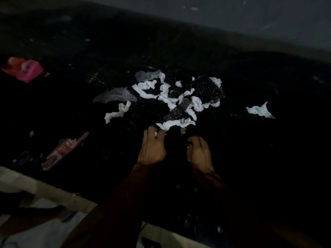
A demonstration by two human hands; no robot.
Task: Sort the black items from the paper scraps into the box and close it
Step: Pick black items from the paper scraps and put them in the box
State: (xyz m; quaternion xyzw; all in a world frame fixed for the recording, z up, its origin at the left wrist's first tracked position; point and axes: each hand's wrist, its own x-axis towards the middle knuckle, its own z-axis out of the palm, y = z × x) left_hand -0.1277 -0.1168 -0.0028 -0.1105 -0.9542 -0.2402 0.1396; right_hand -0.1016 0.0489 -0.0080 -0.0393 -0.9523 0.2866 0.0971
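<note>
A heap of crumpled white paper scraps (168, 97) lies on a very dark surface, mixed with black dotted items (176, 110), the largest of them (206, 87) at the heap's right. My left hand (152, 147) is at the heap's near edge with its fingers curled, and a small white scrap (156, 134) shows between the fingertips. My right hand (198, 151) is just right of it with its fingers bent down onto the dark surface. It is too dark to tell whether that hand holds anything. I cannot make out a box for certain.
A lone paper scrap (259, 110) lies apart on the right. A pink box-like object (26, 69) sits at the far left, and a red packet (66, 151) lies nearer on the left. A pale edge (44, 190) borders the dark surface at the lower left.
</note>
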